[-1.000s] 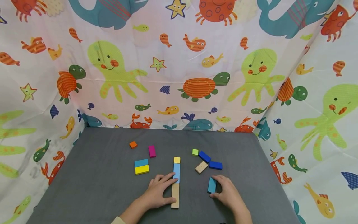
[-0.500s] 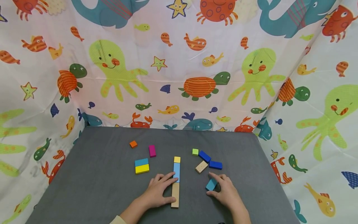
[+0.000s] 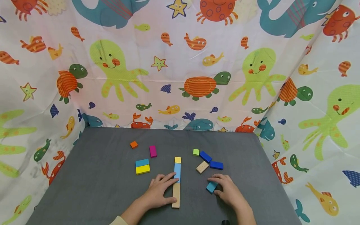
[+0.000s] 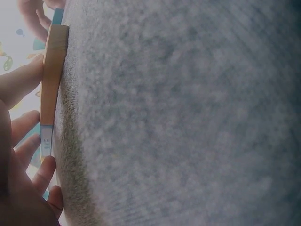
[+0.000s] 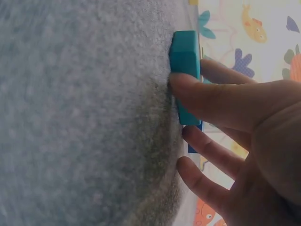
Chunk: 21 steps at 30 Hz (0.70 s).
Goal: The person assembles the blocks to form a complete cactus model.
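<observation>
In the head view a straight row lies on the grey table: a long plain wooden block (image 3: pixel 176 195), a light blue block (image 3: pixel 177 172) and a small yellow cube (image 3: pixel 177 160) at the far end. My left hand (image 3: pixel 159 193) rests along its left side, thumb on the wooden block and fingertips on the light blue one. To the right of the row, my right hand (image 3: pixel 229 190) pinches a teal block (image 3: pixel 211 187) between thumb and fingers. The right wrist view shows the thumb across the face of this teal block (image 5: pixel 186 52), low at the table surface.
Beyond my right hand lie two dark blue blocks (image 3: pixel 216 165), a short wooden block (image 3: pixel 202 167) and a green cube (image 3: pixel 196 152). Back left are a blue block (image 3: pixel 142 162) against a yellow block (image 3: pixel 142 169), a magenta block (image 3: pixel 153 151) and an orange cube (image 3: pixel 133 144).
The teal block has turned from nearly lengthwise to slanted and shifted slightly left, with my right fingers moving round it. My left hand and the row stay put.
</observation>
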{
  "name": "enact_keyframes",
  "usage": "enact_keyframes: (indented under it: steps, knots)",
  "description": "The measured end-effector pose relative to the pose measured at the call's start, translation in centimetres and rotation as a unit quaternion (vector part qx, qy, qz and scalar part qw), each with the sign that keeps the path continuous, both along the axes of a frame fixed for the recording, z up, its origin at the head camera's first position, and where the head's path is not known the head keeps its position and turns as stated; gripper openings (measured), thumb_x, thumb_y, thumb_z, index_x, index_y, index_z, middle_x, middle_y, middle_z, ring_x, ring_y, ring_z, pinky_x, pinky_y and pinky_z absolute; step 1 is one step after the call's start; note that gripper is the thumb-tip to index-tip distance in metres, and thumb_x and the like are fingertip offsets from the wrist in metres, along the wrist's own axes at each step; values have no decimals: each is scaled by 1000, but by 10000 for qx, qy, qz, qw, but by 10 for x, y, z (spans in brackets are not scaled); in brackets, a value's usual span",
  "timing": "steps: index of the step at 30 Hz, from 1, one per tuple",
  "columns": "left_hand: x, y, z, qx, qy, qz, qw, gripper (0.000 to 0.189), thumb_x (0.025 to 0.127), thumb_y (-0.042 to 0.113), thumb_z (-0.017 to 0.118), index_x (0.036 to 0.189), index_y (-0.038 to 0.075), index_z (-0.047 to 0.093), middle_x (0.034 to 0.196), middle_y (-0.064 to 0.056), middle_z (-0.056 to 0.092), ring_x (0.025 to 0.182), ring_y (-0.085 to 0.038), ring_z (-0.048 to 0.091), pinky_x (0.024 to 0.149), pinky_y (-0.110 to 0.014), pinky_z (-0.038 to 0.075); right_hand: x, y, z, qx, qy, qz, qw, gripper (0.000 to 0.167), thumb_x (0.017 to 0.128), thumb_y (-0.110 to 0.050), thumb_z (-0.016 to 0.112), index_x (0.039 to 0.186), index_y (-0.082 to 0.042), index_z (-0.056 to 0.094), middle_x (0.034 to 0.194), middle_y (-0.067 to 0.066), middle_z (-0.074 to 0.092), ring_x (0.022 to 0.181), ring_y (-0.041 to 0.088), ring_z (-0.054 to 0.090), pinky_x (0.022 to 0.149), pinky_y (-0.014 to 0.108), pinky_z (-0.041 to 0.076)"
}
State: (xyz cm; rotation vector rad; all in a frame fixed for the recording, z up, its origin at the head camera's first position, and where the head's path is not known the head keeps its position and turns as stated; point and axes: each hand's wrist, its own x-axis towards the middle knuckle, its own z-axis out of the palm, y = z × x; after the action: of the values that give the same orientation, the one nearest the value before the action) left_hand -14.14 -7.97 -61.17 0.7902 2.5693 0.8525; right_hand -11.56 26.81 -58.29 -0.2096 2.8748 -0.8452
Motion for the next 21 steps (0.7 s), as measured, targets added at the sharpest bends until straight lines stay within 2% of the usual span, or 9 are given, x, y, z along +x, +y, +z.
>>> enact_keyframes:
  steps: [7, 11, 16, 21]
  knots:
    - [0, 0, 1, -42, -45, 22, 10000, 77, 92, 63, 73, 160, 37, 48, 173, 11, 31, 136, -26, 37, 99, -51, 35, -8, -1, -3, 100, 178, 144, 9997, 38, 81, -8, 90, 116, -20, 80, 129, -1, 69, 127, 31, 57, 103, 58, 50]
    - [-1, 1, 1, -86, -92, 6, 9999, 77, 92, 65, 72, 160, 38, 48, 173, 11, 31, 136, -26, 37, 99, -50, 35, -11, -4, -3, 225, 267, -24, 9994, 32, 81, -16, 92, 110, -21, 79, 121, -3, 72, 119, 25, 60, 100, 53, 52]
    - [-1, 1, 1, -83, -70, -3, 9999, 77, 92, 65, 72, 160, 38, 48, 173, 11, 31, 135, -26, 37, 98, -50, 35, -14, -13, 2, 262, 400, -276, 9985, 30, 83, -24, 92, 110, -26, 79, 117, -6, 72, 114, 21, 60, 97, 50, 53]
    - [0, 1, 0, -60, 47, 6, 10000, 78, 92, 66, 72, 160, 37, 48, 173, 10, 31, 135, -26, 38, 97, -49, 35, -20, -27, 9, 278, 665, -138, 9973, 32, 85, -25, 91, 114, -24, 80, 114, -5, 71, 112, 21, 61, 96, 50, 53]
